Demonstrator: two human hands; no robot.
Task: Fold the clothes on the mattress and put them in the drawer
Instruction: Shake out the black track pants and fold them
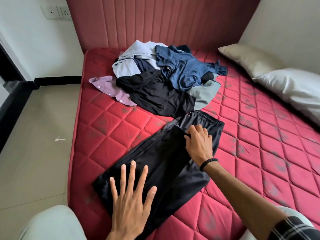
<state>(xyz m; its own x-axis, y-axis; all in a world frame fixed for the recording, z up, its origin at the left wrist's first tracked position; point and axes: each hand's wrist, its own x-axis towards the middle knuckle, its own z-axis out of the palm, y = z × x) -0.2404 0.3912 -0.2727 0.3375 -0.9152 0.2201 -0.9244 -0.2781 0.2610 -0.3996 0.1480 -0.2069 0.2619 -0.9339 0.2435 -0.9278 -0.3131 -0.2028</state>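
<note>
Right hand [199, 142] pinches the folded edge of the black trousers [155, 170], left hand [131, 193] flat on them; the clothes pile [161, 80] waits unfolded, no drawer in sight.

A home bedroom: quilted red mattress [242, 118], padded headboard [155, 23], pillows [285, 87]

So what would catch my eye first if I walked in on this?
Probably the two hands on the black trousers at the near edge of the red mattress: the left hand pressing flat, the right hand pinching a folded edge. Behind them lies a jumbled pile of clothes.
</note>
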